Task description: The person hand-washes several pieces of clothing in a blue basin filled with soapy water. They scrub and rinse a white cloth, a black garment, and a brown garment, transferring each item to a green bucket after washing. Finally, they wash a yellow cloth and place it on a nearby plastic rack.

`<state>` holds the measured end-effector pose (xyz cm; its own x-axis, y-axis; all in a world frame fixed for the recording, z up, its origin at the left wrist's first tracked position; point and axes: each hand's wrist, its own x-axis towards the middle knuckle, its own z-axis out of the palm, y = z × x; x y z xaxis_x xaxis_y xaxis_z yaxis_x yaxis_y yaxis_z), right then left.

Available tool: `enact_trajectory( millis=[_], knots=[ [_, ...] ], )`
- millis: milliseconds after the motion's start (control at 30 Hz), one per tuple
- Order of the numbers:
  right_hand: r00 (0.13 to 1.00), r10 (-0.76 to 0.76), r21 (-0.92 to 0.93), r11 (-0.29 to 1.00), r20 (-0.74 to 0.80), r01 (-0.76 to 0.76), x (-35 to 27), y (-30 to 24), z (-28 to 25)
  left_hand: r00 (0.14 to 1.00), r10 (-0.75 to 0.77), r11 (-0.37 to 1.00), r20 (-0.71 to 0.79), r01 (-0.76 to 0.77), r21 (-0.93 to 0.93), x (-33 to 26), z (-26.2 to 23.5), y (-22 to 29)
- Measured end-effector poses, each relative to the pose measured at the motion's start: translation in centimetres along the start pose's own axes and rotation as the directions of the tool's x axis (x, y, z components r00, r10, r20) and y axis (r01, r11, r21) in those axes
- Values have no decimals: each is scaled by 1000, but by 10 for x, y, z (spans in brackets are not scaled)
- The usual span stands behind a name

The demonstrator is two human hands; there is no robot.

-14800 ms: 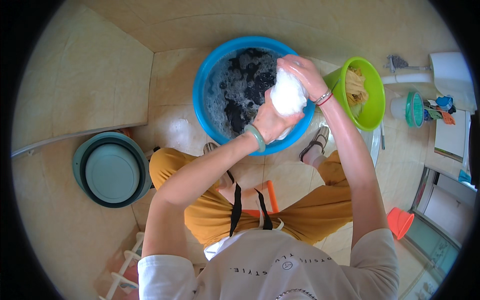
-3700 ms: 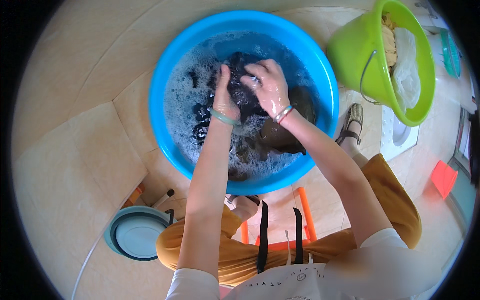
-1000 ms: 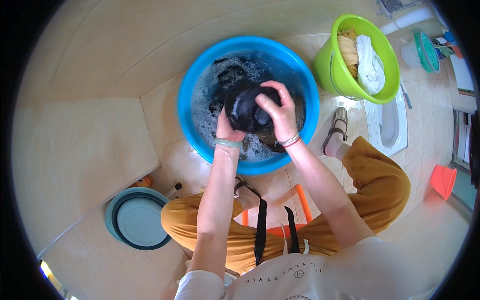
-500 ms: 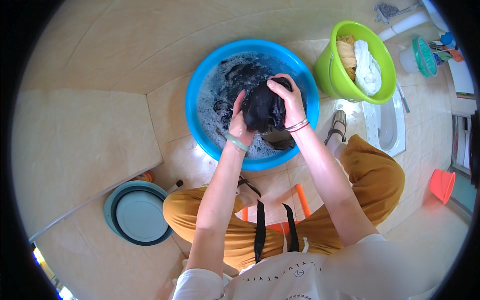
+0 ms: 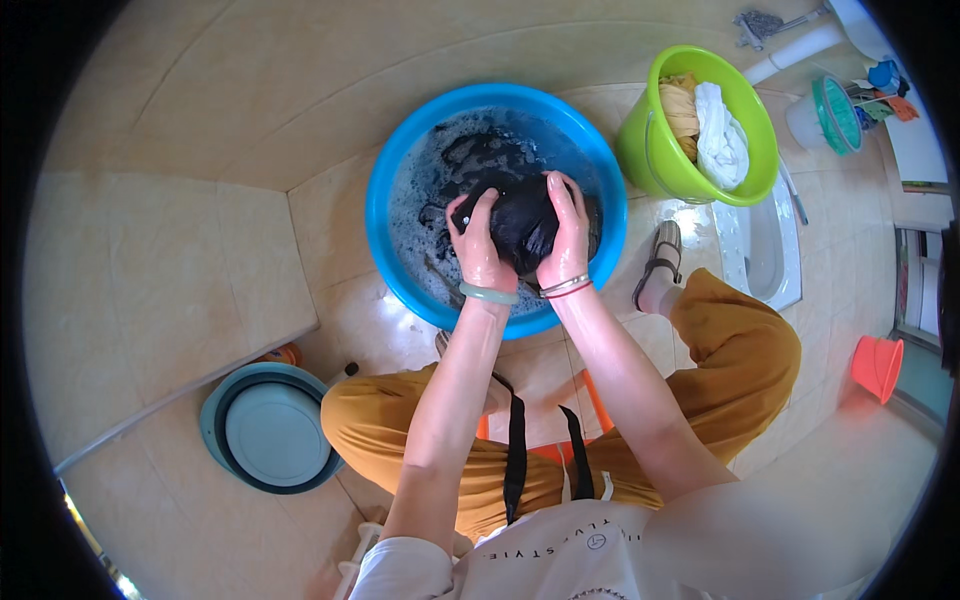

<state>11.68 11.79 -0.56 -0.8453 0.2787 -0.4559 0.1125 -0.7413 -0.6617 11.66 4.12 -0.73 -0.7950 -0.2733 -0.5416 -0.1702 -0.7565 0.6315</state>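
A wet, bunched black garment (image 5: 520,225) is squeezed between my two hands over a round blue basin (image 5: 388,250). My left hand (image 5: 482,245) grips its left side, fingers curled over the top; a pale green bangle circles that wrist. On the other side my right hand (image 5: 567,232) is wrapped round it, with a silver bangle and a red cord at the wrist. Soapy water (image 5: 415,200) with white suds fills the basin, and more dark cloth (image 5: 490,150) lies in it behind the bundle. The exact kind of garment cannot be made out.
A lime green bucket (image 5: 645,150) holding tan and white cloth stands right of the basin. Behind it is a white squat toilet (image 5: 770,250). Grey-blue basins (image 5: 275,435) sit at lower left by a tiled ledge (image 5: 180,270). A small red bucket (image 5: 877,368) stands far right.
My hands have turned the black garment and brought it slightly nearer. My left fingers now curl over its top, and my right hand has shifted down its right side.
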Motion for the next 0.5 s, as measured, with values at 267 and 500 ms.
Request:
enact_trajectory(
  millis=[267,500],
  knots=[
    [759,540,252,728,363,-638,13,-6,-9,688,489,507,535,-724,468,-15,2,15],
    [631,578,82,700,517,-709,35,-9,-7,238,395,36,887,-969,244,-8,6,43]
  ],
)
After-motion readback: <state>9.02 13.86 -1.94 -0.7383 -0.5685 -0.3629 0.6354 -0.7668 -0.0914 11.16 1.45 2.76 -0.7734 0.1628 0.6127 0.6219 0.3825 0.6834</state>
